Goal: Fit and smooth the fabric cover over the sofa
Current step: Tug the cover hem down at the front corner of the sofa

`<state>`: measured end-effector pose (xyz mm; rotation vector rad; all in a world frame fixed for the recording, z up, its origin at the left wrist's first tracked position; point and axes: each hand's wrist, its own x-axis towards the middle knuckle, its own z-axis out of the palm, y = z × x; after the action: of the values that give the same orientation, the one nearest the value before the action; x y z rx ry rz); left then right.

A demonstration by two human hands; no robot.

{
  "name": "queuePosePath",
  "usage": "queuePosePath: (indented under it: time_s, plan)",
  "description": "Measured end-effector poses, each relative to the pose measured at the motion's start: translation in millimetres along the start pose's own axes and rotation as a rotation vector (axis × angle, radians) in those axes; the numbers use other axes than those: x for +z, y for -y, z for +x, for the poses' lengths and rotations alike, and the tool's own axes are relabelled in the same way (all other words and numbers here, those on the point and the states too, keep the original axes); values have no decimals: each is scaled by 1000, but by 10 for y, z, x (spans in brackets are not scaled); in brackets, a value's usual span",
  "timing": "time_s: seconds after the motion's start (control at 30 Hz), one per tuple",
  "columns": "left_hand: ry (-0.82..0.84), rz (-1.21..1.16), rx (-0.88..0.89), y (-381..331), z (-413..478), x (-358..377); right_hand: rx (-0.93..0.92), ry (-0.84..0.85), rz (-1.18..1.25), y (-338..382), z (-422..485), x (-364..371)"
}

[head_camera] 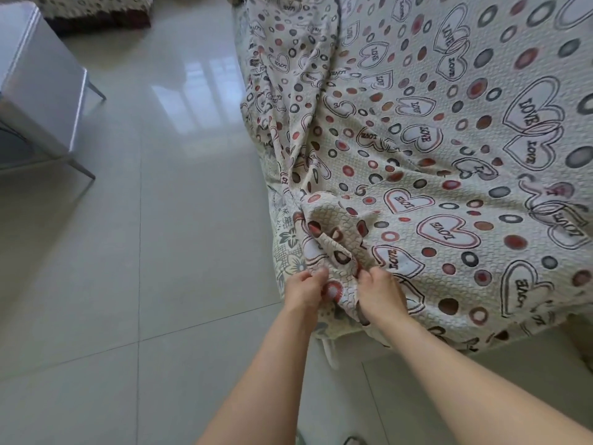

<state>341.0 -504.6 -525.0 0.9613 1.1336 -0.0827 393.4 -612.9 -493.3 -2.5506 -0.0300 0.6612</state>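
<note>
A cream fabric cover (433, 139) printed with hearts, the word LOVE and red and grey circles lies over the sofa, filling the right of the view. It is bunched into folds near the sofa's near left corner. My left hand (305, 290) pinches the bunched edge there. My right hand (378, 293) grips the same bunch just to the right. A second layer with a grey flower print (288, 248) shows beneath, along the sofa's left side. Long creases run from the bunch toward the far end.
Glossy pale floor tiles (160, 220) spread to the left of the sofa. A grey metal-legged table (41, 91) stands at the far left. Another patterned, covered piece of furniture (96, 8) sits at the top left.
</note>
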Motion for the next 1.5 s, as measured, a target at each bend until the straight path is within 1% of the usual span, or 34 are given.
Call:
queuePosePath:
  time_s: [0.1,0.17,0.3,0.4,0.63,0.77,0.9,1.0,1.1,1.13,1.17,1.2,1.23,1.3,1.37,1.4,1.43,1.47,1.5]
  plan:
    - [-159,-39,-6,105,-71,-303,-99,94,-2,32,-113,110]
    - [-250,-125,-43,194,-113,-598,-164,167,-53,89,-216,235]
    - [-337,-200,-143,523,-163,-886,-251,301,-320,103,-377,435]
    - [-332,-183,-164,719,-123,-922,-277,324,-392,53,-428,487]
    - [-256,-41,-235,836,130,-1054,-287,210,-552,47,-565,704]
    - [-228,70,-253,930,188,-1255,-230,277,-680,46,-795,972]
    - [-194,138,-275,1140,236,-1423,-182,372,-656,-97,-1055,1131]
    - [-205,167,-298,1245,321,-1438,-137,376,-568,-247,-1109,1227]
    - [-221,278,-318,1270,437,-1461,-126,317,-365,-414,-1158,1398]
    - [-218,307,-310,1249,463,-1462,-130,257,-339,-481,-1191,1474]
    - [-214,308,-273,1210,478,-1463,-144,156,-328,-545,-1225,1552]
    - [-199,276,-222,1147,475,-1431,-136,10,-271,-610,-1261,1589]
    - [-173,248,-159,1071,483,-1417,-112,-171,-177,-664,-1302,1638]
    - [-72,168,-51,859,459,-1305,60,-351,69,-690,-1322,1585]
    - [39,144,20,672,501,-1163,353,-422,404,-713,-1208,1546]
    - [69,189,59,611,536,-1096,494,-415,566,-714,-1120,1518]
    - [68,236,95,563,560,-1045,592,-398,711,-722,-1015,1521]
    - [32,279,118,533,585,-1036,660,-388,816,-706,-917,1532]
    - [-25,312,134,527,625,-1064,699,-383,866,-680,-839,1540]
